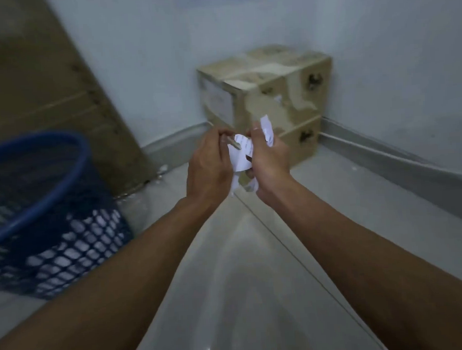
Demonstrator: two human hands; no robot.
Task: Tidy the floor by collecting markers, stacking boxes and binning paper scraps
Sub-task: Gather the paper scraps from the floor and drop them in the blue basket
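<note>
Both my hands are held out together above the floor tiles, in front of the corner. My left hand (209, 166) and my right hand (270, 159) are closed on a bunch of white paper scraps (241, 154), some with print on them. One scrap (267, 128) sticks up from my right hand's fingers. A blue mesh bin (39, 211) stands on the floor at the left, tilted in the view, with white scraps showing through its mesh. Two cardboard boxes (268, 92) are stacked in the room's corner just beyond my hands.
A large flat sheet of cardboard (46, 91) leans against the left wall behind the bin. Small white bits (163, 168) lie at its foot by the skirting. Pale glossy floor tiles (257, 280) stretch below my arms; white walls meet at the corner.
</note>
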